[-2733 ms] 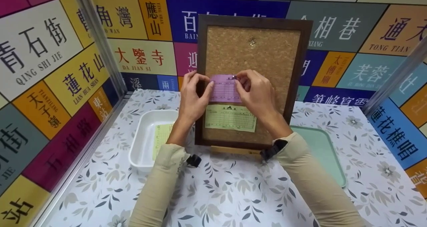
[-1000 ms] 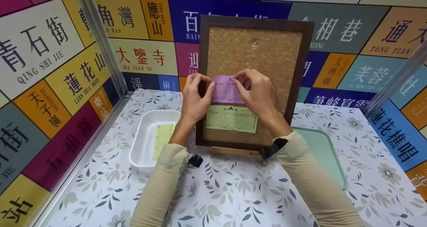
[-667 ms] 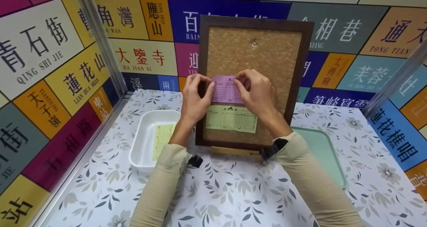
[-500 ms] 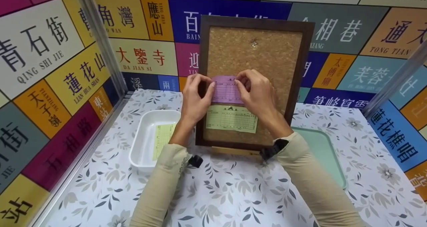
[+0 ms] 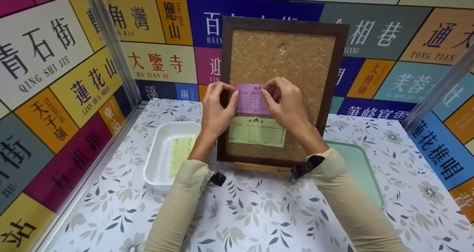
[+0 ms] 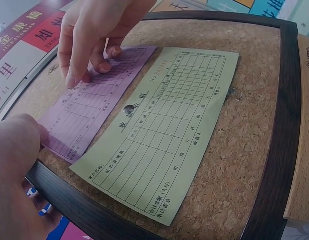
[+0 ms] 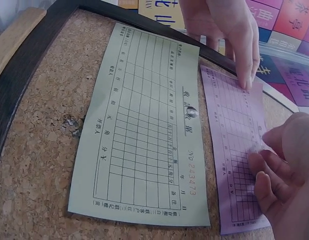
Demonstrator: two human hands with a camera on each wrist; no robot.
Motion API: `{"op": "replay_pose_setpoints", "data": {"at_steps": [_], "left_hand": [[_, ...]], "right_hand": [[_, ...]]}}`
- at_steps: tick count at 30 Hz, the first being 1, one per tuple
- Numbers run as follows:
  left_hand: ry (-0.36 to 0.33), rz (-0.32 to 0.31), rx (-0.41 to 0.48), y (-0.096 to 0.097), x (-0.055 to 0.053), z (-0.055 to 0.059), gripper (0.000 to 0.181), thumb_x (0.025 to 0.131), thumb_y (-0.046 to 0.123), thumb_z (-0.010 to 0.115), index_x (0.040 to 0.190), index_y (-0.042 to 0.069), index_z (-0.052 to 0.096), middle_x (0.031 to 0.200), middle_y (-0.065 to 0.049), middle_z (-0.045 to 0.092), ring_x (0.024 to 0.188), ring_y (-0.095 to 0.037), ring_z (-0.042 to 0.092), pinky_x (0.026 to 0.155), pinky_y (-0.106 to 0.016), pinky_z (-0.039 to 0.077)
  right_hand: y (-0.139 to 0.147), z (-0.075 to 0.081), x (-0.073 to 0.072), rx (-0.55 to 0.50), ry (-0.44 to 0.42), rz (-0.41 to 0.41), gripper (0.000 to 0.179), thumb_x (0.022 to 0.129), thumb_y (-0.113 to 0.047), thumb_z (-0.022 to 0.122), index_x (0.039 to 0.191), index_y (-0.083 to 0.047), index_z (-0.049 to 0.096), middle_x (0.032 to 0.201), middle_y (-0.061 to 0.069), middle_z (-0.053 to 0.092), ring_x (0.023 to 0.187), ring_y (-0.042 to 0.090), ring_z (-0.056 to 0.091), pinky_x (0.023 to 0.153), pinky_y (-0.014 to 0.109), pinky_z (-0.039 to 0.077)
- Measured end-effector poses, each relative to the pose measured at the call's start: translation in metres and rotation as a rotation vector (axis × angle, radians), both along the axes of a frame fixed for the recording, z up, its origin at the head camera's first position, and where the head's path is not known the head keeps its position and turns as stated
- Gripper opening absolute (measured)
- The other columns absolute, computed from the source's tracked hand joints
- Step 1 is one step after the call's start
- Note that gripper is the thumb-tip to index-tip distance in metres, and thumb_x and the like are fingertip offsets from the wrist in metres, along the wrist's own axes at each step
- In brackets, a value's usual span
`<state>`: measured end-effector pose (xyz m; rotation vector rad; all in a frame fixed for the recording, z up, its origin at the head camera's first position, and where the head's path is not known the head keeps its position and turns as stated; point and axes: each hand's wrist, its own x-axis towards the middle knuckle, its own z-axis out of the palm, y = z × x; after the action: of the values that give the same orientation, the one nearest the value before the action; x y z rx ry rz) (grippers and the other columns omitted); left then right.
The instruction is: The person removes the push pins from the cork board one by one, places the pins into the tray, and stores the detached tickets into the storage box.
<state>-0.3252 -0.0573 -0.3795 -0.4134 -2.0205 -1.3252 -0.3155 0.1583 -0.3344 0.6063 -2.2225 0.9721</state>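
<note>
Nearest, two beige cloth sleeves (image 5: 172, 211) reach in over the front edge of the surface (image 5: 255, 222), with a black camera (image 5: 218, 178) strapped at each wrist. A smooth white dish (image 5: 149, 163) with rounded corners sits toward the surface's left edge, a yellow slip (image 5: 180, 153) lying in it; a flat, pale green tray (image 5: 366, 178) lies toward the right edge, partly behind the right arm.

Beyond, the left hand (image 5: 217, 109) pinches the upper left corner of the purple slip (image 5: 251, 103) between thumb and forefinger, the gap narrow. The right hand (image 5: 288, 105) is curled, its thumb and fingertips close together at the slip's upper right part; whether anything is between them I cannot tell. The purple slip is thin printed paper, against the board (image 5: 259, 65) just above the green slip (image 5: 256, 132), which bears a small, shiny round pin (image 7: 192, 111). The board is grainy cork in a dark wooden frame, leaning near the surface's back edge on a pale wood stand (image 5: 259, 167). Behind rises a wall (image 5: 159, 61) of coloured sign panels.

Compared with the earliest frame, the right fingertips now cover where a dark knob showed; both slips keep their places.
</note>
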Motion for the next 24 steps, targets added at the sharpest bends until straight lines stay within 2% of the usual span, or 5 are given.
{"op": "replay_pose_setpoints", "data": {"at_steps": [7, 14, 24], "left_hand": [[-0.002, 0.013, 0.0, 0.0, -0.001, -0.002, 0.014, 0.102, 0.026, 0.075, 0.107, 0.013, 0.074, 0.125, -0.007, 0.066, 0.121, -0.018, 0.061, 0.109, -0.034, 0.049], [0.001, 0.015, 0.001, 0.001, -0.001, -0.002, 0.014, 0.102, 0.026, 0.075, 0.108, 0.013, 0.074, 0.125, -0.006, 0.066, 0.121, -0.018, 0.061, 0.11, -0.033, 0.049], [0.0, 0.009, 0.002, 0.0, 0.002, -0.005, 0.014, 0.102, 0.026, 0.074, 0.107, 0.013, 0.074, 0.125, -0.007, 0.066, 0.126, -0.018, 0.06, 0.114, -0.035, 0.047]], "right_hand": [[0.007, -0.003, 0.002, -0.073, 0.001, 0.018, 0.007, 0.096, -0.011, 0.076, 0.098, -0.004, 0.074, 0.09, 0.005, 0.072, 0.074, 0.014, 0.066, 0.066, 0.027, 0.054], [0.018, -0.002, 0.006, -0.083, -0.011, -0.019, 0.005, 0.093, -0.011, 0.076, 0.095, -0.007, 0.076, 0.087, 0.004, 0.077, 0.074, 0.012, 0.07, 0.068, 0.028, 0.06], [0.035, -0.011, 0.014, -0.117, -0.014, -0.019, 0.004, 0.093, -0.009, 0.077, 0.096, -0.006, 0.077, 0.087, 0.005, 0.079, 0.075, 0.013, 0.072, 0.066, 0.019, 0.056]]}}
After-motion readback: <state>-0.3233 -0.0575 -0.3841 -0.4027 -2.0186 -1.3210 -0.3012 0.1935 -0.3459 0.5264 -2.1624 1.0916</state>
